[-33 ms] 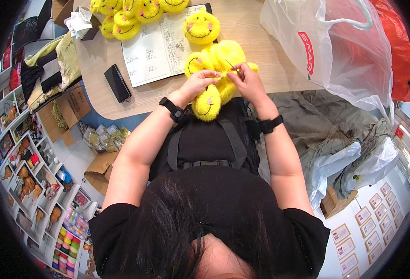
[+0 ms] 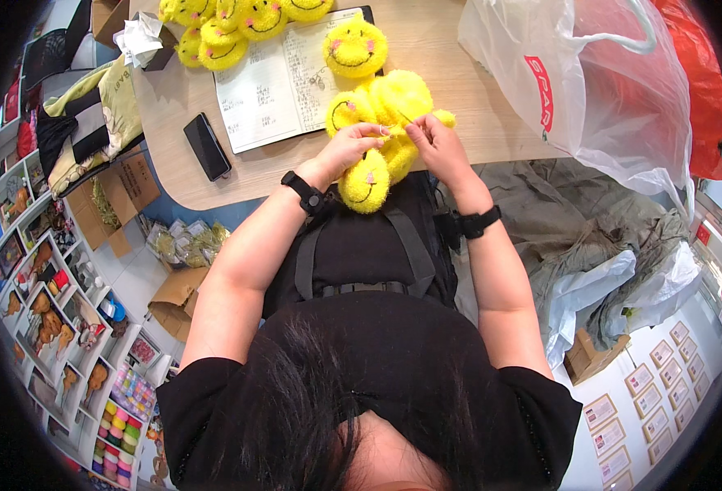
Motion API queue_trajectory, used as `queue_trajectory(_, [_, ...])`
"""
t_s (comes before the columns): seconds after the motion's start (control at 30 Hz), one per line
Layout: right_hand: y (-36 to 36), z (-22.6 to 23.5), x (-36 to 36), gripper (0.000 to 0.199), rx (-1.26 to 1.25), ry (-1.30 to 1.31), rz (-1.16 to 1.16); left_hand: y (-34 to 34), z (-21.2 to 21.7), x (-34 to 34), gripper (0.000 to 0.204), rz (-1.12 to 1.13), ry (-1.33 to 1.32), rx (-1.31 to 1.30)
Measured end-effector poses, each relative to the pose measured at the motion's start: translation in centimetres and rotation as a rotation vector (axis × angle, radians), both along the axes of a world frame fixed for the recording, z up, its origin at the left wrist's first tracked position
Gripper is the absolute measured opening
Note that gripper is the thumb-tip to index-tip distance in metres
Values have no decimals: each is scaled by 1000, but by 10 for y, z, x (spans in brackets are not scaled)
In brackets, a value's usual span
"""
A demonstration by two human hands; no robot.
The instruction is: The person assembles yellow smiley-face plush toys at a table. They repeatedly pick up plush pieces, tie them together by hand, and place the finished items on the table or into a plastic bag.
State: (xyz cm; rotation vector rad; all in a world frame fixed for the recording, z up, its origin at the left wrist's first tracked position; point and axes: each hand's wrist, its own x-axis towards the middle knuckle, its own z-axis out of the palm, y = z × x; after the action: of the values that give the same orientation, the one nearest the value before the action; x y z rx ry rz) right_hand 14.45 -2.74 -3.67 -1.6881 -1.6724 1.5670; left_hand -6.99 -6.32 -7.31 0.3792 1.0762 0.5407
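At the near edge of the desk, a bundle of fuzzy yellow plush pieces sits between the person's two hands, partly over the edge and above a black bag with grey straps on the lap; the left hand comes in from the left, thumb and forefinger drawn together at the middle of the bundle, pinching a bit of the yellow material; the right hand faces it from the other side, thumb and forefinger closed on a thin dark tool, whose far end is too small to make out; one smiling face hangs lowest, just under the left hand's fingers, and a second smiling face shows above that hand; each wrist wears a dark band.

Beyond the bundle, a single smiling yellow plush head lies partly on the right page of an open notebook filled with handwriting; more yellow plush heads crowd the notebook's upper left corner; a dark phone lies to the left of the notebook; on the right stands a translucent white plastic bag with a red label, and beside it a red bag; shelves of small colourful things line the far left.
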Motion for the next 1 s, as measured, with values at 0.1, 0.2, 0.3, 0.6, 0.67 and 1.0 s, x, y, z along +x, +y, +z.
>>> queue_trajectory(0.1, [-10, 4, 7, 43, 31, -57, 100, 0, 1, 1, 21, -16, 9, 31])
queue_trajectory(0.2, [-19, 0, 7, 52, -136, -76, 102, 2, 3, 1, 22, -40, 11, 16])
queue_trajectory(0.3, [-22, -8, 6, 52, -250, -140, 67, 3, 6, 1, 23, -82, 17, -3])
queue_trajectory(0.6, [-24, -17, 7, 53, -283, -124, 24, 3, 4, 5, 24, -141, 63, 58])
queue_trajectory(0.67, [-23, -17, 8, 53, -285, -142, 36, 2, 2, 5, 24, -147, 61, 61])
queue_trajectory(1.0, [-26, -34, 5, 49, -364, -79, -21, 5, 1, 3, 26, -184, 43, 54])
